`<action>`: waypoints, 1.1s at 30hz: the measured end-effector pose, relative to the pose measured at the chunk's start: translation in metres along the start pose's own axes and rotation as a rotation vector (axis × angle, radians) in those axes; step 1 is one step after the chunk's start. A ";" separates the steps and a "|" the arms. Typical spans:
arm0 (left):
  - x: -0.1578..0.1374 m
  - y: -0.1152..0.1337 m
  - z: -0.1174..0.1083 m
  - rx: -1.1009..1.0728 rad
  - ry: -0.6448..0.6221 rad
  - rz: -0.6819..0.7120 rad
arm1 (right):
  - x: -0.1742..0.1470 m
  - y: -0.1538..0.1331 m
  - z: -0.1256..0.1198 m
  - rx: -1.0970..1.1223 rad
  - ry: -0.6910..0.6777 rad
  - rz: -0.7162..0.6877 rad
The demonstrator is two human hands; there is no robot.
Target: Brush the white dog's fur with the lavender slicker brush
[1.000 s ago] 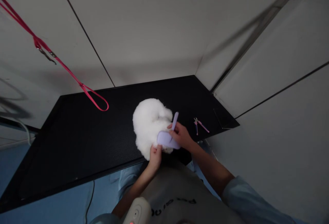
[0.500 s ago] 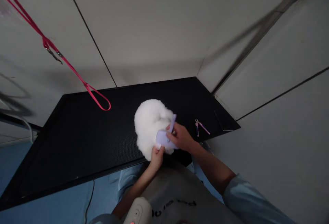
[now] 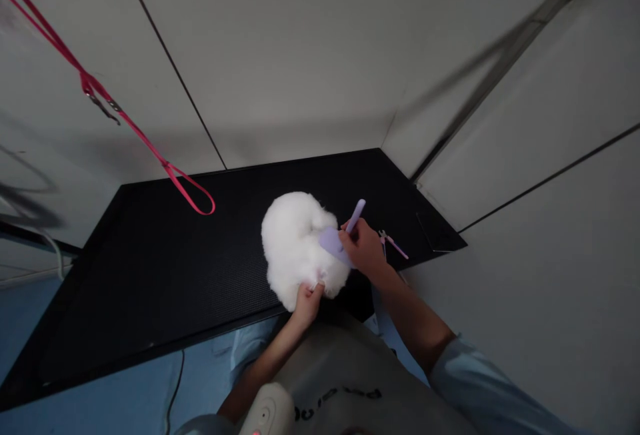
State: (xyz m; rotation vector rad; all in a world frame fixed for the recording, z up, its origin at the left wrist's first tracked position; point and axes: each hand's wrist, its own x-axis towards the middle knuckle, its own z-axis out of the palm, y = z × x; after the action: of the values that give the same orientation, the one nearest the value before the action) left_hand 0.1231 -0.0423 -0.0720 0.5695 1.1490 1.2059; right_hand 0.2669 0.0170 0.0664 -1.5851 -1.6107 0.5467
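A white fluffy animal [image 3: 293,228], which looks like a small dog, lies curled near the front edge of the black table. My left hand [image 3: 307,302] pinches fur at its near side, and a patch of pinkish skin shows just above the thumb. In my right hand [image 3: 365,248] is a lilac slicker brush [image 3: 334,243], its handle pointing up and away. The brush head is over the right part of the coat; whether its pins touch the fur is hidden. Pink-handled nail clippers [image 3: 397,247] lie behind my right hand, partly covered by it.
The black table [image 3: 175,255] has a ribbed mat surface and stands against pale wall panels. A pink leash loop [image 3: 200,200] with a metal clip hangs over its left part. A dark flat object [image 3: 440,232] lies at the right corner. A whitish device [image 3: 270,408] is at my front.
My right hand has moved the brush up and to the right, away from my left hand, uncovering pinkish skin there. My left hand keeps its pinch.
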 end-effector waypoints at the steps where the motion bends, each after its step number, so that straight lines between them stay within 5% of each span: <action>1: 0.000 0.001 0.001 0.030 -0.026 0.026 | 0.000 -0.002 0.000 0.004 -0.034 -0.033; 5: -0.003 0.004 0.006 0.022 -0.084 0.089 | 0.003 -0.007 0.001 -0.026 -0.352 -0.127; 9: -0.003 0.004 0.007 -0.013 -0.089 0.080 | 0.008 -0.007 -0.003 -0.172 -0.011 -0.097; 14: 0.000 0.003 0.006 -0.029 -0.112 0.081 | 0.002 -0.006 -0.003 -0.084 -0.362 -0.137; 18: 0.000 0.006 0.007 -0.024 -0.127 0.081 | -0.001 -0.008 -0.003 -0.194 -0.052 -0.111; 23: 0.001 0.008 0.004 -0.039 -0.134 0.065 | -0.005 -0.006 -0.003 -0.043 -0.350 -0.079; 27: -0.001 0.011 0.002 -0.108 -0.071 0.070 | -0.008 0.004 -0.002 -0.018 -0.023 -0.015; 31: -0.006 0.013 0.004 -0.361 -0.048 -0.003 | -0.019 0.020 0.004 0.216 -0.194 0.039; 33: -0.006 0.012 0.003 -0.448 -0.041 -0.053 | -0.025 0.028 0.008 0.267 -0.094 0.097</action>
State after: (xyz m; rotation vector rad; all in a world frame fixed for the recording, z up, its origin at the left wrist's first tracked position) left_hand 0.1211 -0.0429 -0.0582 0.2208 0.8159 1.3467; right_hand 0.2755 -0.0025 0.0345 -1.4603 -1.4642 0.8619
